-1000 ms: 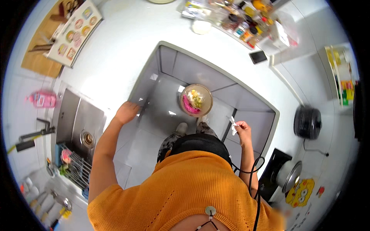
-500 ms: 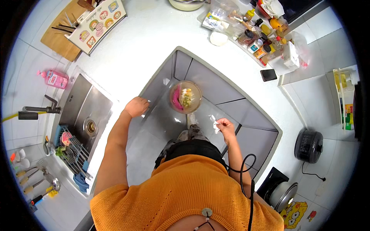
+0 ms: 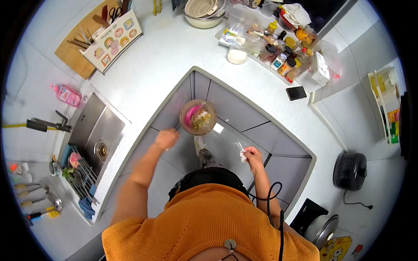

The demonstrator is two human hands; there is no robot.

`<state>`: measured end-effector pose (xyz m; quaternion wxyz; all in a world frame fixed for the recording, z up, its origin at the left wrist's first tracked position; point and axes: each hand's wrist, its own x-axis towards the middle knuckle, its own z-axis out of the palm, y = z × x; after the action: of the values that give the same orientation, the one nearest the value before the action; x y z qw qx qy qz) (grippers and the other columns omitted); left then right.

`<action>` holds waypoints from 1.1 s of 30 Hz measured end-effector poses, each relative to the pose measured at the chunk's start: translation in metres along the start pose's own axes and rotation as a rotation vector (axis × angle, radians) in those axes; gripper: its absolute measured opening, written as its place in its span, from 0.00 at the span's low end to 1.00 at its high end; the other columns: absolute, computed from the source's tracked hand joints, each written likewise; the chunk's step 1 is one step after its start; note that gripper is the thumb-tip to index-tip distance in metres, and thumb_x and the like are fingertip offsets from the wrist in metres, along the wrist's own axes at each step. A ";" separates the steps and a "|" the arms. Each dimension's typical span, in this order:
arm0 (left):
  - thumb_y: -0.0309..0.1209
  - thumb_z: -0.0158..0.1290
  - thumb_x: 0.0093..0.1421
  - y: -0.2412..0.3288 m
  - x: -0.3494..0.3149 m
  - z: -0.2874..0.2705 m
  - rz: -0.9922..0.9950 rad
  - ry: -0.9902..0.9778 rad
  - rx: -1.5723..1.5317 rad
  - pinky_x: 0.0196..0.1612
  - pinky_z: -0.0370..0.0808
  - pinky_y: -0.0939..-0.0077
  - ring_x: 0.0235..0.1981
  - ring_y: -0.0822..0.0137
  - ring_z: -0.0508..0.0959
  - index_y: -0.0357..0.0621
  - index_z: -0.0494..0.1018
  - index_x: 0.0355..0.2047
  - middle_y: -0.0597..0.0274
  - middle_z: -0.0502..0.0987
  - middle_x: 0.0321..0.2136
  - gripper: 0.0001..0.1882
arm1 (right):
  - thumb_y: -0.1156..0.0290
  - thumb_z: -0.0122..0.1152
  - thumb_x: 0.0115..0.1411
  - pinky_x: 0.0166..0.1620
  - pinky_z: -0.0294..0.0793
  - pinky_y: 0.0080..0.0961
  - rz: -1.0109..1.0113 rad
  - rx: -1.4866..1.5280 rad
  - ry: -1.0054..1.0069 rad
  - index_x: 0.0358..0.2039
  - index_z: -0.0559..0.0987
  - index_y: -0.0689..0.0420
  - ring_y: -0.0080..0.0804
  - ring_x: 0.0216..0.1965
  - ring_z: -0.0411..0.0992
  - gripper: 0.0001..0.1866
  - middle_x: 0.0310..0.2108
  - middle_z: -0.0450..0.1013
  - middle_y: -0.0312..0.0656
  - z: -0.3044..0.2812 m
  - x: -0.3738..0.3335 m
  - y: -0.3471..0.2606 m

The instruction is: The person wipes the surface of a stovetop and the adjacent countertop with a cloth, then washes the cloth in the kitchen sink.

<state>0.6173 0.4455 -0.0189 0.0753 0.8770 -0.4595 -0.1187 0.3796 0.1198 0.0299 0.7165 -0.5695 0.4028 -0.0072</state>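
My right hand pinches a small crumpled piece of clear and white plastic film in front of my body. It hangs in the air to the right of a round trash bin on the floor. Inside the bin lie something bright pink and yellowish-green scraps. My left hand is at the bin's lower left, apart from its rim. Motion smears its fingers, and whether it holds anything does not show.
White counters bend around me above grey cabinets. A steel sink with a dish rack is at the left. Several jars and bottles crowd the far right counter, near a phone. A black cable hangs by my right arm.
My left hand has moved away from the left counter edge, rightward and down. The right hand keeps the plastic film and is slightly lower. My viewpoint has shifted a little, with one foot farther forward.
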 end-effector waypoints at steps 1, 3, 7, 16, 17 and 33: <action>0.34 0.46 0.54 0.019 0.005 0.006 -0.033 -0.030 -0.025 0.32 0.73 0.61 0.32 0.55 0.74 0.45 0.71 0.27 0.58 0.73 0.28 0.08 | 0.81 0.54 0.49 0.25 0.64 0.15 -0.002 0.025 0.023 0.28 0.74 0.57 0.19 0.23 0.68 0.05 0.24 0.72 0.33 0.000 -0.002 0.001; 0.35 0.45 0.55 0.063 0.018 0.011 -0.060 -0.034 -0.161 0.35 0.72 0.59 0.35 0.53 0.74 0.45 0.71 0.31 0.56 0.74 0.31 0.09 | 0.80 0.55 0.50 0.25 0.64 0.15 -0.004 0.064 0.073 0.29 0.75 0.57 0.19 0.23 0.68 0.05 0.24 0.71 0.33 -0.004 -0.008 0.001; 0.36 0.46 0.56 0.137 0.049 0.012 0.157 -0.050 -0.317 0.37 0.72 0.61 0.36 0.53 0.75 0.45 0.72 0.35 0.55 0.74 0.34 0.11 | 0.78 0.56 0.49 0.26 0.64 0.15 -0.041 0.104 0.205 0.30 0.76 0.57 0.19 0.25 0.67 0.06 0.24 0.71 0.32 -0.032 -0.030 0.010; 0.29 0.50 0.55 0.279 0.102 0.011 0.696 -0.332 -0.444 0.32 0.72 0.66 0.28 0.55 0.75 0.42 0.73 0.33 0.53 0.74 0.31 0.07 | 0.78 0.57 0.50 0.27 0.67 0.16 -0.116 0.493 0.685 0.31 0.77 0.58 0.20 0.25 0.68 0.07 0.25 0.72 0.34 -0.112 -0.138 0.074; 0.29 0.49 0.55 0.296 0.105 0.012 0.768 -0.362 -0.416 0.32 0.72 0.66 0.28 0.55 0.75 0.42 0.73 0.33 0.53 0.74 0.31 0.07 | 0.78 0.56 0.50 0.27 0.68 0.16 -0.114 0.501 0.781 0.31 0.77 0.59 0.20 0.25 0.69 0.06 0.25 0.72 0.35 -0.115 -0.157 0.085; 0.27 0.49 0.56 0.549 -0.018 0.063 1.139 -0.738 -0.468 0.31 0.72 0.72 0.28 0.59 0.75 0.39 0.73 0.35 0.54 0.74 0.32 0.07 | 0.77 0.54 0.51 0.40 0.70 0.28 -0.023 -0.158 1.695 0.37 0.73 0.56 0.37 0.39 0.68 0.11 0.36 0.67 0.42 -0.182 -0.316 0.231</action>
<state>0.1567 0.1480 0.0558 0.1513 0.3646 -0.8038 -0.4450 -0.0438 0.2020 0.0150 0.1307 -0.4241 0.7967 -0.4102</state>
